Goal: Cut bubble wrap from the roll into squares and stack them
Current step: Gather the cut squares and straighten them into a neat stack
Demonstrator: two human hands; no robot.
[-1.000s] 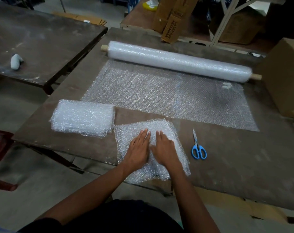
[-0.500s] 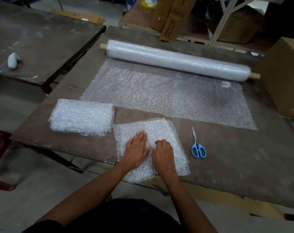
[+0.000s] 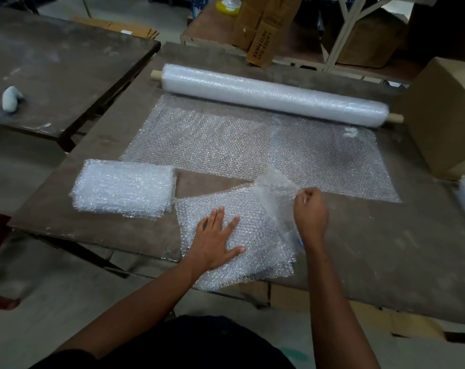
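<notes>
Dim, soft indoor light; glints on the bubble wrap roll (image 3: 274,94); wide-angle bending, corners perhaps slightly blurred.

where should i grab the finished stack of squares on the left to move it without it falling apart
Judging by its pose, take the finished stack by its two short ends, one hand from the left and one from the right, fingers slid under the bottom layer and thumbs on top. It lies flat on the table as many loose layers, so pinching the top sheet would likely lift only that.

Left hand (image 3: 217,242) flat, fingers spread, palm down; right hand (image 3: 310,212) raised, fingers curled, pinching.
</notes>
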